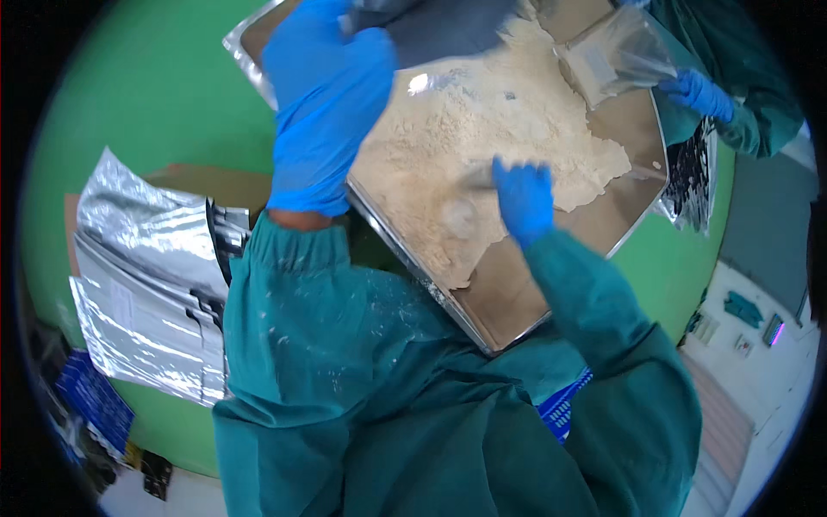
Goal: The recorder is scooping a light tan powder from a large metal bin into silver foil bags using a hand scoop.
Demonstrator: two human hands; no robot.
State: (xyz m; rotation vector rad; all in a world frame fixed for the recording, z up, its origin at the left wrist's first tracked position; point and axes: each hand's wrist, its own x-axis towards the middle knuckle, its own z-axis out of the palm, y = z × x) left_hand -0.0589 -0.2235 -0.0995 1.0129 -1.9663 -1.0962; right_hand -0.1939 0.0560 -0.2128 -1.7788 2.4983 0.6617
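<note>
A large metal tray holds a broad heap of pale beige powder. At the upper left my left hand, in a blue glove, closes on the edge of a dark grey bag, which hangs over the far part of the powder and runs out of view. My right hand, also gloved in blue, is closed over the powder. From it a grey scoop points left, smeared by motion, so its exact shape is unclear. Just below the scoop lies a blurred whitish round patch.
At the far right a co-worker's gloved hand holds a clear plastic bag with powder over the tray's edge. Silver foil bags lie stacked on a cardboard box to the left. Another foil bag sits beside the tray's right side on the green surface.
</note>
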